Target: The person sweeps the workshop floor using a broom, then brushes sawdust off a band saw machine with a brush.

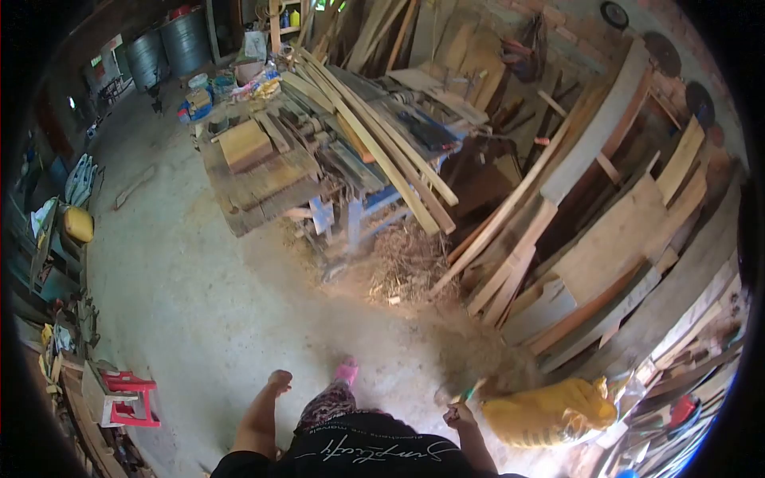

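Observation:
My left hand (280,382) hangs over the concrete floor (199,319), its fingers curled in; nothing shows in it, though the inside of the hand is hidden. On the other side of my body, my right hand (458,414) is closed on a small object with a green part (468,393), too small to name. A yellow sack (550,412) lies on the floor just right of my right hand. My pink-covered foot (347,370) is on the floor between the two hands.
Long boards lie across a blue-framed workbench (355,223) ahead, with wood shavings (406,263) beneath. Planks (613,231) lean along the right wall. A red stool (135,398) stands at the lower left, and a yellow container (78,224) is farther up on the left.

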Motion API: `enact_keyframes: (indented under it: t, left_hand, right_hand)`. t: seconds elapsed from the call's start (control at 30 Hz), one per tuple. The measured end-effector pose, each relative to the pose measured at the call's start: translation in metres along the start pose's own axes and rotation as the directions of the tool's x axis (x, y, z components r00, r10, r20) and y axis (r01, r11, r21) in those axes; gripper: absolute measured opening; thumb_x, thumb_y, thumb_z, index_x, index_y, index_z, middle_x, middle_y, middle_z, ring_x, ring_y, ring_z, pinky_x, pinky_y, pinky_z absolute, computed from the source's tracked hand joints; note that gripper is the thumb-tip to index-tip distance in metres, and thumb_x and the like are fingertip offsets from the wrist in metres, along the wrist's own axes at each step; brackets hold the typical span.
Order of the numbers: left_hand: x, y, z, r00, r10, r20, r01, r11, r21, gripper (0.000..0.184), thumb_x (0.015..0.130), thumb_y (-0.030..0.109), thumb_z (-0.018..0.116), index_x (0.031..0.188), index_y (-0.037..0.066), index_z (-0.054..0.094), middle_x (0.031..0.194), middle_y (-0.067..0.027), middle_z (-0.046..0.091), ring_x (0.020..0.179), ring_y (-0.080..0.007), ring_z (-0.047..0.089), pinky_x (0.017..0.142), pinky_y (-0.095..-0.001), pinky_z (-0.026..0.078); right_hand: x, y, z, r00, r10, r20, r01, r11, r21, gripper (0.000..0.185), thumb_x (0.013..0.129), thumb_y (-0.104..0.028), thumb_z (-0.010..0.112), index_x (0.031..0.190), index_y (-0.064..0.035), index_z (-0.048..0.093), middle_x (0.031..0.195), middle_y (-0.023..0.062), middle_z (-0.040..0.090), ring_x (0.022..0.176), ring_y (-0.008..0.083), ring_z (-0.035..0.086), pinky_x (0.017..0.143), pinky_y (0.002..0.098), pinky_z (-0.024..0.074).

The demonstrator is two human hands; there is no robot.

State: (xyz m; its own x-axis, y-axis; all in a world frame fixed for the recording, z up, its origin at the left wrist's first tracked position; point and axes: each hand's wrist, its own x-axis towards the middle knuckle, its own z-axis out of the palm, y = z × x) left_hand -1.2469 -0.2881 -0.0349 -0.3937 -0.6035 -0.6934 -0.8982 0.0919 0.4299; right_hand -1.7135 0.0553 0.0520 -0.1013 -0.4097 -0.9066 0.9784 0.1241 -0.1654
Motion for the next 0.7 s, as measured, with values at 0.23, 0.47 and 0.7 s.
enact_keyframes:
  t: [0.23,0.47,0.7]
  left_hand:
    - [0.096,0.007,-0.151,0.949,-0.003,-0.314,0.005,1.0,0.004,0.022,0.07,0.031,0.06,0.065,0.01,0.063,0.066,-0.0129,0.06,0.062,-0.0281,0.06,0.054,-0.0384,0.048]
    - [0.031,0.031,-0.168,0.888,-0.239,-0.392,0.01,0.864,-0.503,0.036,0.077,0.035,0.049,0.064,0.003,0.061,0.069,-0.0198,0.06,0.064,-0.0329,0.059,0.058,-0.0391,0.048]
    - [-0.023,-0.114,0.007,0.893,0.333,0.303,-0.45,0.675,0.585,0.025,0.068,0.019,0.055,0.092,0.014,0.061,0.078,-0.0086,0.062,0.067,-0.0252,0.06,0.06,-0.0398,0.047]
  right_hand:
    - [0.052,0.007,0.126,0.991,-0.053,0.126,0.045,0.997,0.067,0.019,0.073,0.002,0.053,0.061,-0.0126,0.048,0.048,-0.0039,0.041,0.043,0.0062,0.04,0.04,0.02,0.0332]
    - [-0.02,0.053,0.149,0.977,-0.031,0.211,0.066,0.985,-0.159,0.019,0.075,-0.005,0.055,0.061,-0.0106,0.043,0.047,-0.0043,0.037,0.039,0.0066,0.036,0.036,0.0222,0.0313]
    - [-0.024,0.138,0.152,0.999,0.023,-0.037,-0.04,0.811,-0.583,0.018,0.076,-0.005,0.054,0.062,-0.0105,0.043,0.047,-0.0042,0.037,0.039,0.0068,0.036,0.035,0.0225,0.0304]
